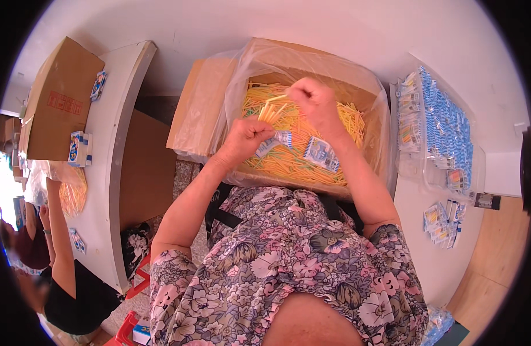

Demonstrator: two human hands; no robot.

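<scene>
In front of me stands an open cardboard box point(358, 95) lined with clear plastic and filled with loose thin sticks point(288, 167), mostly yellow and orange. My left hand point(242, 139) is closed round a small bunch of these sticks point(270, 113), their ends poking up past the fingers. Just above the pile, my right hand point(317, 104) pinches a single yellow stick point(277, 98) that points toward the bunch. A blue-and-white packet point(272, 144) is right by my left hand; whether the hand touches it I cannot tell. Another blue-and-white packet point(322, 154) lies on the sticks under my right wrist.
At right, a clear plastic bin point(412, 164) holds rows of blue packets point(444, 115), and several packets point(444, 222) lie on the white table point(415, 216). On the left, a cardboard carton point(63, 104) stands on another table point(107, 196), where another person's arm point(60, 248) reaches in.
</scene>
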